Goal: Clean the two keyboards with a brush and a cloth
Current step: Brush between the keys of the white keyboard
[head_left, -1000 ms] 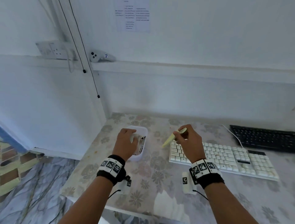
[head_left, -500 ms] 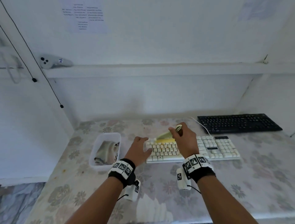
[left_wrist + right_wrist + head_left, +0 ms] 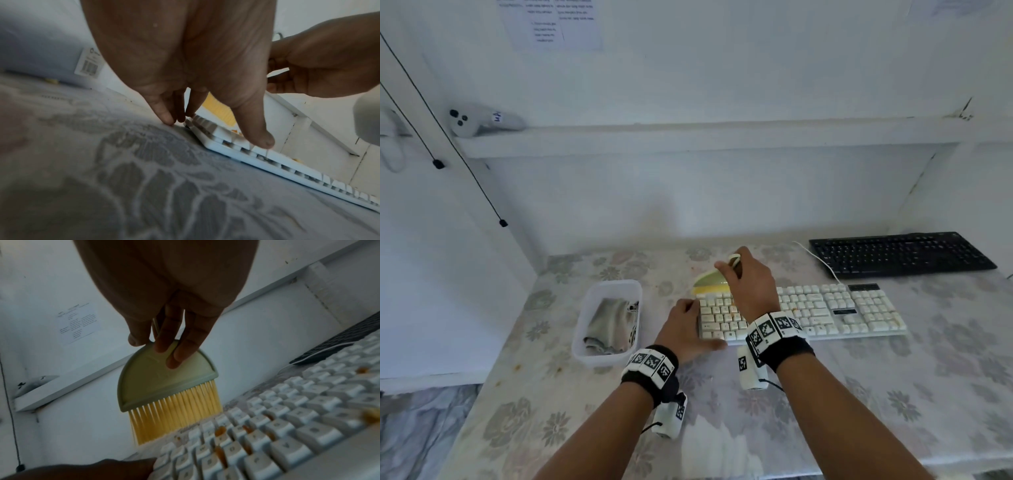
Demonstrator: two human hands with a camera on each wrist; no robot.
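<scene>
Left hand [image 3: 683,330] now braces floral table [image 3: 893,394].

A table covered with a pale cloth printed in grey flowers [image 3: 893,394] stands against a white wall. A long white plastic keyboard [image 3: 822,311] lies flat across its middle. Behind the white keyboard's right end, near the wall, lies a flat black keyboard [image 3: 900,253]. Left of the white keyboard stands a clear rectangular plastic tub [image 3: 585,346] holding a crumpled grey cloth [image 3: 609,325].
</scene>
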